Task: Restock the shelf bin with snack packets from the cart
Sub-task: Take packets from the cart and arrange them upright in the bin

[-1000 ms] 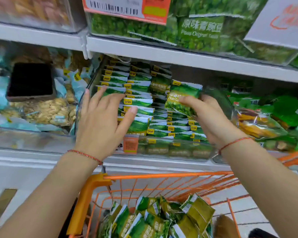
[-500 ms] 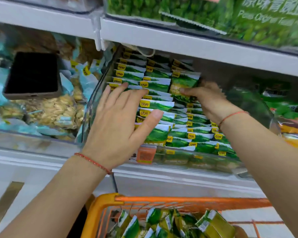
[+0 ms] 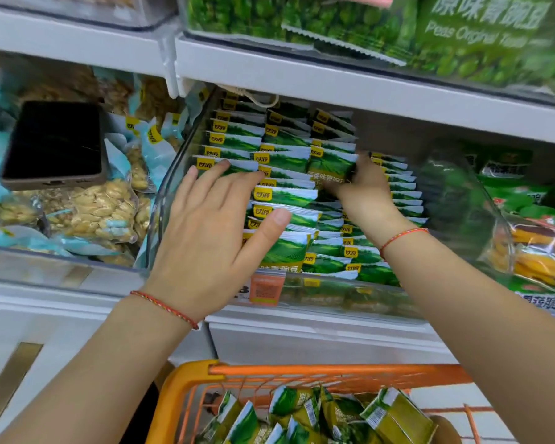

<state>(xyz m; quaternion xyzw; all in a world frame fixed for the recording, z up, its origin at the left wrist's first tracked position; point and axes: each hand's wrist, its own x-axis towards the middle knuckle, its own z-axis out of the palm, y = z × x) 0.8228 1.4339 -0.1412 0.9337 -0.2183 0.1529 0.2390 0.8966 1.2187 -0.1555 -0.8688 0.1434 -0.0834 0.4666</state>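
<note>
Since a moment ago your right hand (image 3: 359,187) has pushed its green packet (image 3: 332,166) deeper into the clear shelf bin (image 3: 161,200), fingers pinched on it among the standing rows. Your left hand (image 3: 212,232) lies flat with fingers spread, pressing the left rows of packets (image 3: 282,200). Below, the orange cart (image 3: 186,389) holds more loose packets (image 3: 334,415).

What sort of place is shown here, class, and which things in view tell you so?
Most likely a shop's snack aisle. White shelves carry clear plastic bins packed with rows of small green snack packets, an orange price tag hangs on the bin front, and an orange wire cart holds more packets.
</note>
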